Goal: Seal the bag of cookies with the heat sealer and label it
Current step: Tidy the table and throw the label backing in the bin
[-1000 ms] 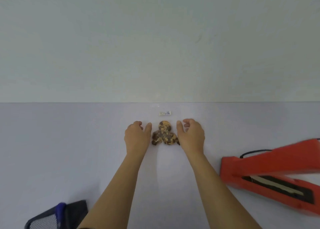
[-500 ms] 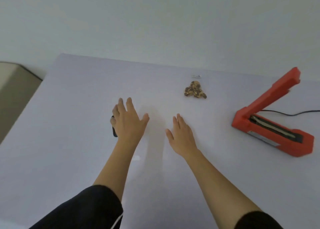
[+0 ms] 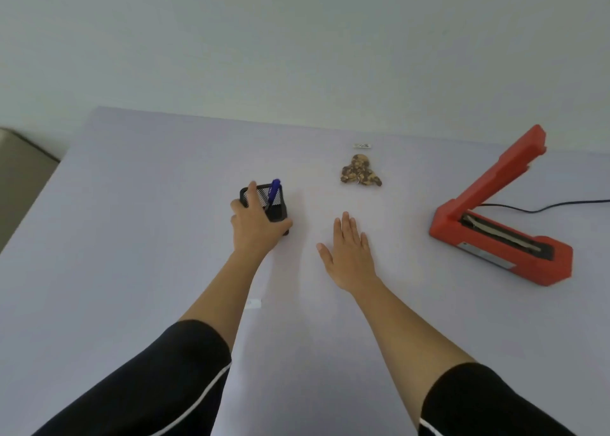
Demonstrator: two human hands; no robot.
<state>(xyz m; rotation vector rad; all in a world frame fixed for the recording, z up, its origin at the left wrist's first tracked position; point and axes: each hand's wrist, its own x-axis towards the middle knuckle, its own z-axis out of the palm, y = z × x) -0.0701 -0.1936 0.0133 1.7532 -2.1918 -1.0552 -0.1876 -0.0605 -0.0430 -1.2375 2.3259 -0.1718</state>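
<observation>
One view, from the head, looks down on a pale lilac worktop [image 3: 132,237] that runs back to a plain wall; the left hand [image 3: 254,224] grips a black mesh pen holder [image 3: 264,201], fingers curled over its rim and left side, thumb wrapped round its near right corner; a blue pen [image 3: 273,191] stands tilted in the holder; at four o'clock from that hand, and apart from it, the right hand [image 3: 350,254] lies spread with fingers straight and thumb out, palm down and holding nothing, though whether it touches the surface I cannot tell; the bag of cookies [image 3: 359,171] lies flat at twelve o'clock from the right hand, well clear of both hands, its brown speckled cookies in a small cluster, the bag's film too faint to make out; just beyond it, again at twelve o'clock, a small white label [image 3: 362,145] lies on its own; the red heat sealer [image 3: 495,224] sits at three o'clock from the right hand, well apart, its arm raised steeply and the sealing strip bare; a dark cable [image 3: 544,206] runs from behind it to the frame's right edge; a small white slip [image 3: 254,303] lies beside the left forearm at six o'clock from the left hand; black sleeves [image 3: 158,386] with a thin white stripe cover both upper arms.
</observation>
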